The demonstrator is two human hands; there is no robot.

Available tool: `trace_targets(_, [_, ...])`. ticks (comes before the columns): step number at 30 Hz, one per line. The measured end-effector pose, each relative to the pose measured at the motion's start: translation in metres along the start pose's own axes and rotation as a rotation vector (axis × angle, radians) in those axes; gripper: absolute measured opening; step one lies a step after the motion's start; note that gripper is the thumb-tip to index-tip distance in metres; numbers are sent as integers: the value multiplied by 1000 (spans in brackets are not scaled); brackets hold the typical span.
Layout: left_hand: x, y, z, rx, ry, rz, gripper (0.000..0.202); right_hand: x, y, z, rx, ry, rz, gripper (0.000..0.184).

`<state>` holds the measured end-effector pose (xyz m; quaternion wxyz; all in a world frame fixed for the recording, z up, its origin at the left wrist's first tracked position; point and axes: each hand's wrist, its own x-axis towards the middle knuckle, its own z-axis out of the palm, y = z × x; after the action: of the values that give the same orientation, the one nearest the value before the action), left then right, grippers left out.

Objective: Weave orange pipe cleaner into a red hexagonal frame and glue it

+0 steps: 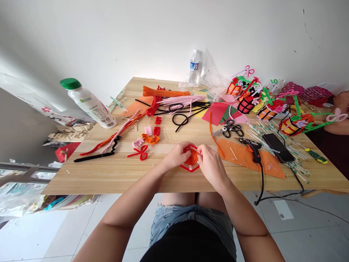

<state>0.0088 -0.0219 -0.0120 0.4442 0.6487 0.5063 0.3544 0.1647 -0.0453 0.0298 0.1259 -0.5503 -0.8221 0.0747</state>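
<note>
Two hands busy on a fuzzy-stem coil at the near edge of the surface [114, 174].
The left hand [177, 156] pinches the orange coil [193, 158] by its side, and the right hand [211, 164] nips its upper rim with fingertips pressed together; a red frame [188, 168] rings it. I'd say it wants holding flat and winding snug, with the left steadying. The white bottle [89, 105] and water bottle [194, 67] have labels, but the print is too small to read.

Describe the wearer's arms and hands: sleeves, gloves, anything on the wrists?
Left hand and right hand are bare: no gloves, no watch or bracelet visible; rings too small to tell. Left forearm and right forearm are uncovered, no sleeves in view. Below them, frayed light-blue denim shorts and a black top.
</note>
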Motion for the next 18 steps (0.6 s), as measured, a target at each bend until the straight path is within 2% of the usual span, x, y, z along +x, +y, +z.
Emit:
trace_targets(6, [0, 1, -1, 20, -8, -35, 31, -1, 1, 1, 41, 30, -8, 16])
trace_targets(12, [0, 2, 0, -32, 3, -71, 31, -4, 3, 7, 113, 146, -26, 14])
trace_targets(15, [1, 1, 1, -30, 32, -105, 30, -12, 4, 10, 174, 222, -20, 9])
trace_targets(18, [2, -2, 2, -24, 67, -109, 29, -24, 7, 12, 217, 240, 1, 4])
